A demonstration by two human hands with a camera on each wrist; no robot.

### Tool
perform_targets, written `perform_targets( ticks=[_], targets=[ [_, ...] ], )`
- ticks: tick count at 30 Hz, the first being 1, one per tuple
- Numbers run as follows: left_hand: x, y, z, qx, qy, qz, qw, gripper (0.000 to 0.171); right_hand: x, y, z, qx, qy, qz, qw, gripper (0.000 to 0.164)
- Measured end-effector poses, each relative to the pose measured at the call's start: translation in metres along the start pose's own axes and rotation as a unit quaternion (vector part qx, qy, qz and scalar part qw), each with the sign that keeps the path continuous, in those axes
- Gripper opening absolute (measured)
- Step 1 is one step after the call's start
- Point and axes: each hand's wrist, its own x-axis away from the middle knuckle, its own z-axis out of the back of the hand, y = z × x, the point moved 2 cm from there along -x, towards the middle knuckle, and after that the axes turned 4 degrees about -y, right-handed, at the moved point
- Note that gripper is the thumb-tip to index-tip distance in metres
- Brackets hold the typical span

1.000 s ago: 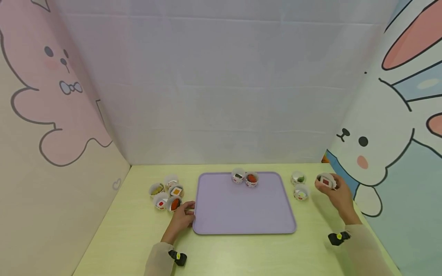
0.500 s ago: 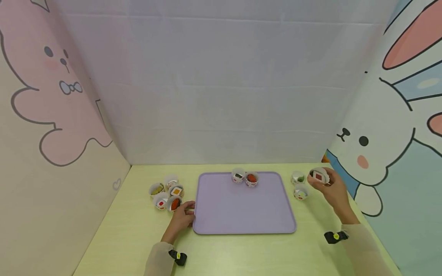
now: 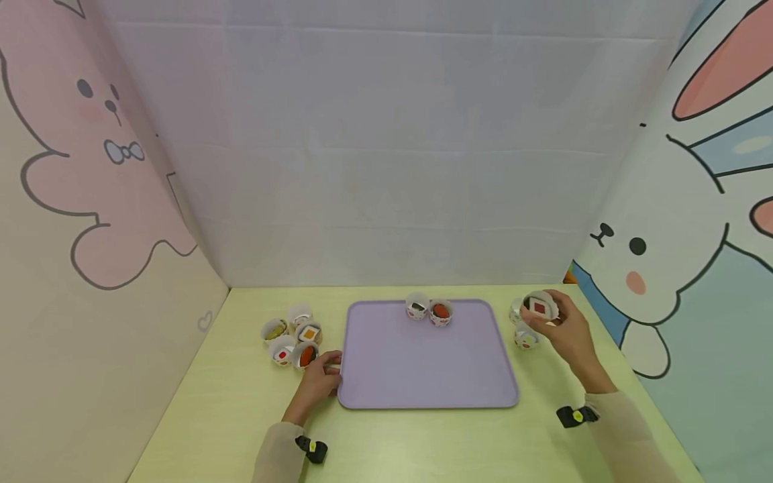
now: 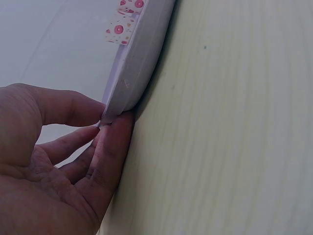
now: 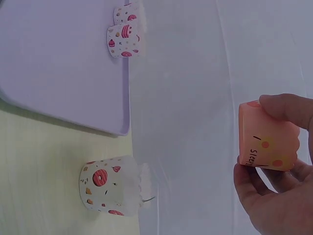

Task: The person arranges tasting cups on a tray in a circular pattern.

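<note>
In the head view, my left hand point(image 3: 319, 384) pinches the left rim of the lilac tray point(image 3: 429, 372); the left wrist view shows the thumb on the edge and fingers beneath. My right hand point(image 3: 570, 334) grips a paper baking cup point(image 3: 541, 306), raised to the right of the tray. This cup is pink with yellow spots and lettering in the right wrist view, and a white piece with a dark red square shows inside. Two white printed cups point(image 3: 441, 313) stand at the tray's far edge. Below the held cup is another printed cup point(image 3: 527, 337), with a second partly hidden behind.
Several filled paper cups point(image 3: 281, 351) cluster on the pale wooden table point(image 3: 211, 402) left of the tray, close to my left hand. A white sheet point(image 3: 386, 168) hangs behind the table. Panels with cartoon animals point(image 3: 682, 268) stand at both sides.
My right hand has moved left with the held cup, from the table's right side to over the two cups beside the tray. The left hand stays at the tray rim.
</note>
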Motion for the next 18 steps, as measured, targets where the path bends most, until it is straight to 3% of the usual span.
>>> perform_targets(
  ticks=[8, 18],
  targets=[
    [-0.001, 0.001, 0.000, -0.003, 0.000, 0.003, 1.0000, 0.054, 0.000, -0.006, -0.016, -0.009, -0.018, 0.017, 1.000, 0.069],
    [-0.001, -0.001, 0.000, 0.001, 0.001, -0.002, 1.0000, 0.055, -0.002, -0.006, -0.042, -0.024, -0.039, -0.002, 0.999, 0.070]
  ],
)
